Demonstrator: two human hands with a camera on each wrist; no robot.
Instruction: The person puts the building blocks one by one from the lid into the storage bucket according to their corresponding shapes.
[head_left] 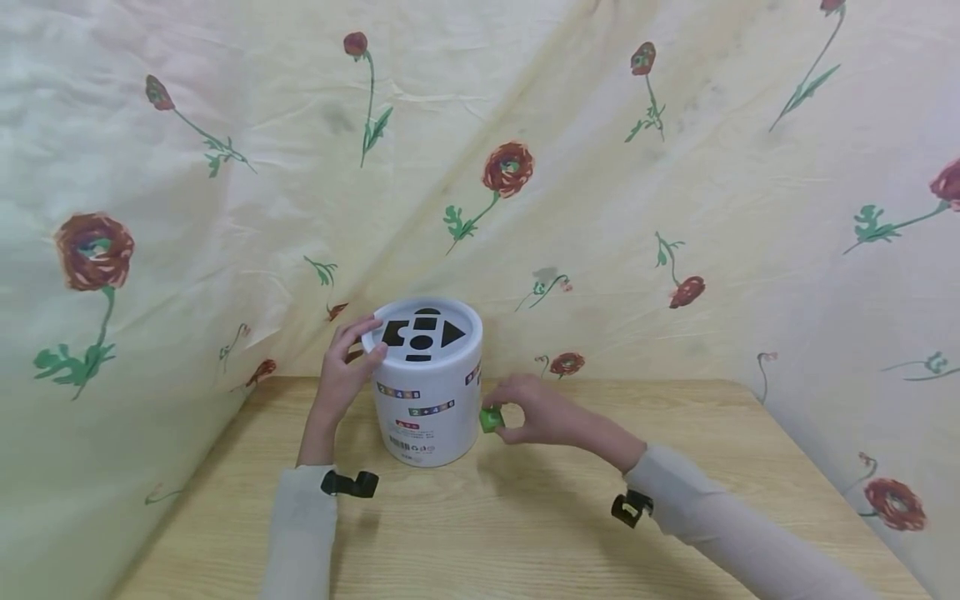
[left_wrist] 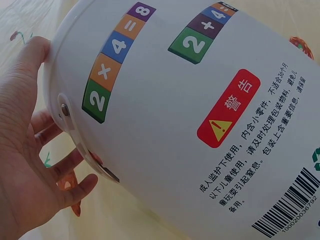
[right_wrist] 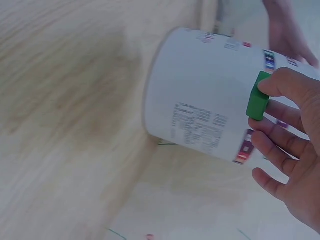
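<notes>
A white bucket (head_left: 427,408) stands upright on the wooden table, with printed number blocks and a barcode on its side. Its lid (head_left: 455,312) has several dark shaped holes, among them a triangle and a circle. My left hand (head_left: 347,371) grips the bucket's top rim from the left, fingers bent over the edge; the left wrist view shows a handle hinge (left_wrist: 64,110) beside that hand. Between thumb and fingertips, my right hand (head_left: 542,410) pinches a small green block (head_left: 491,419). This block is just right of the bucket, and in the right wrist view (right_wrist: 257,97) it looks rectangular.
The wooden table (head_left: 465,533) spreads in front of the bucket and to its right. Behind and at both sides hangs a cream cloth (head_left: 420,217) printed with red flowers. Each wrist wears a black camera mount (head_left: 348,483).
</notes>
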